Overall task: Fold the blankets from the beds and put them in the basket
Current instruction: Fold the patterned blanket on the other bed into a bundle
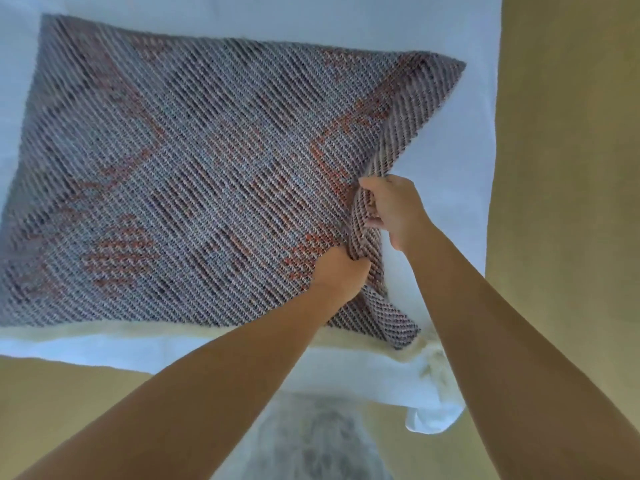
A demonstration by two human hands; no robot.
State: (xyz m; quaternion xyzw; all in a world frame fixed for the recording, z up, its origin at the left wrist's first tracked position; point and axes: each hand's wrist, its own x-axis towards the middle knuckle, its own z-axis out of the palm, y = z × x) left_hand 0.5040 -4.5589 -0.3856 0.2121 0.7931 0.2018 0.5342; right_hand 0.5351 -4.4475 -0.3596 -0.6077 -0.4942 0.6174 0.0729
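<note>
On the white bed [346, 26], a striped grey-orange blanket [180, 174] (edge bunched).

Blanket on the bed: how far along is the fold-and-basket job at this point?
Done: little shows; the blanket lies mostly spread flat on the bed. In hand: the left hand and right hand both grip its bunched, lifted right edge. Left: the folding itself and the basket step; no basket is in view.
</note>
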